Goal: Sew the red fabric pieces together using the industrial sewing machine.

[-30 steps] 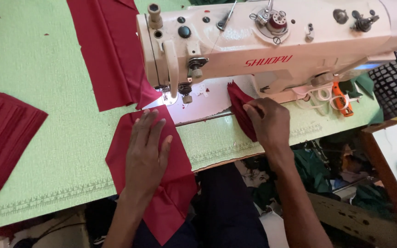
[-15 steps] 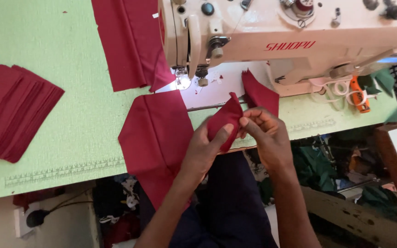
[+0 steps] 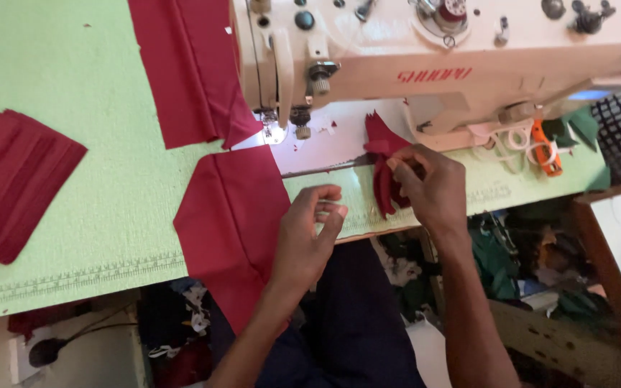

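Fingers point(image 3: 395, 164) of the right hand point(image 3: 429, 188) pinch a small crumpled red scrap point(image 3: 382, 169), holding it just above the table's point(image 3: 73, 215) front edge, below the sewing machine point(image 3: 433, 57). The left hand point(image 3: 307, 237) hovers just beside it, fingers curled in toward the thumb and seemingly gripping nothing, though the view is too poor to be sure. Under that wrist a larger red panel point(image 3: 231, 215) lies flat on the table and hangs over its edge, its top near the needle point(image 3: 271, 126). Another red strip point(image 3: 188, 72) runs back behind the machine's head. Well to the left sits a stack point(image 3: 12, 183) of red pieces. Orange snips point(image 3: 544, 147) rest by the machine's right end.
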